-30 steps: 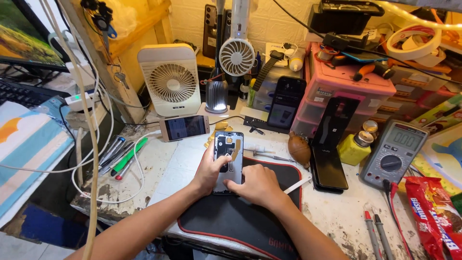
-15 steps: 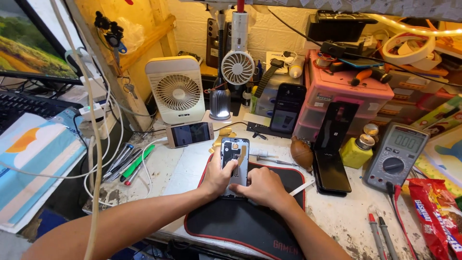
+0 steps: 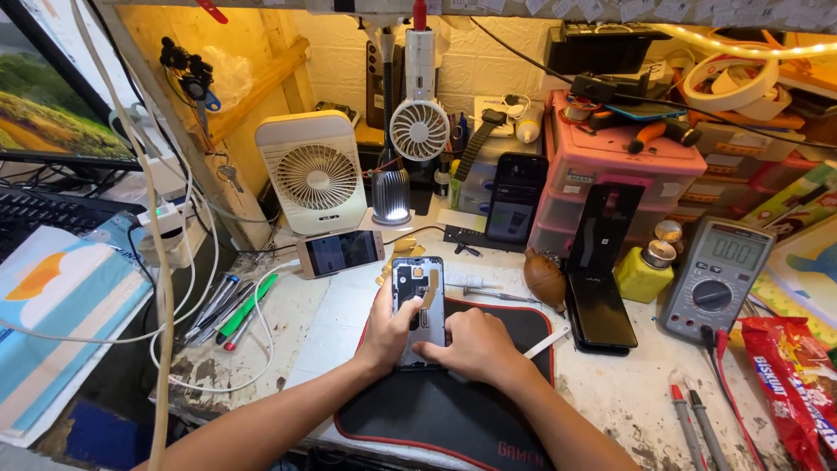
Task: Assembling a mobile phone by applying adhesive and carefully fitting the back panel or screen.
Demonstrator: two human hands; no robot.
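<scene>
Upright between both hands, opened phone (image 3: 418,301); dark innards, tan ribbon cable.

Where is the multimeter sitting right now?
In the head view the grey multimeter lies on the right side of the bench, just right of the yellow bottle and above the red snack packet, well away from both hands.

Phone repair workshop: multimeter (image 3: 717,277), opened phone (image 3: 418,296).
</scene>
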